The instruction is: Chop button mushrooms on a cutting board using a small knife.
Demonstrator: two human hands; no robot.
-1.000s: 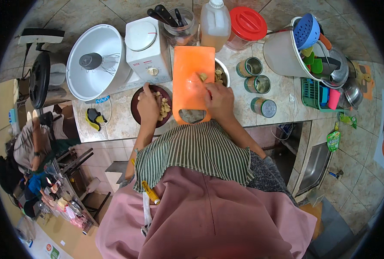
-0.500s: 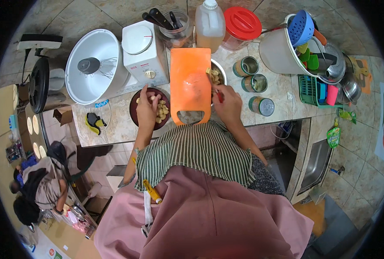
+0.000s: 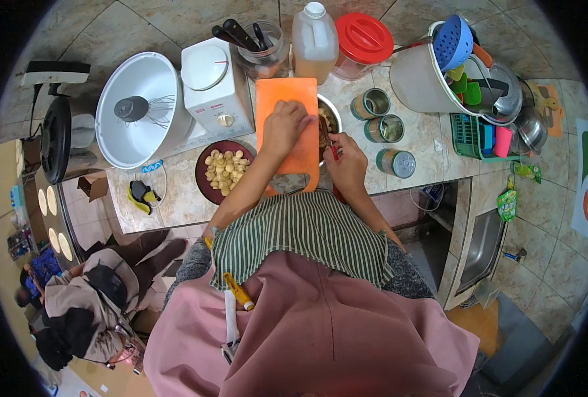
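Observation:
My left hand (image 3: 286, 129) is over an orange cutting board (image 3: 307, 155), its fingers curled together. Whatever lies under its fingertips is hidden. In my right hand (image 3: 349, 165) is a red-handled knife (image 3: 334, 153), held at the board's right edge with its blade toward a round bowl (image 3: 337, 114). The board partly covers this bowl, and pale cut pieces show inside it. On the left, a dark red plate (image 3: 202, 185) holds many pale, rounded pieces that look like button mushrooms (image 3: 225, 171).
A white mixer (image 3: 211, 83) with a big white bowl (image 3: 109, 132) stands at the left. Behind are a knife jar (image 3: 267, 56), a jug (image 3: 314, 43) and a red-lidded container (image 3: 363, 40). Several cans (image 3: 395, 163) and a utensil tub (image 3: 416, 79) are right. Another person (image 3: 89, 311) is far left.
My left hand has left the plate and moved right onto the cutting board. My right hand still holds the knife near the bowl. The other person's posture has changed.

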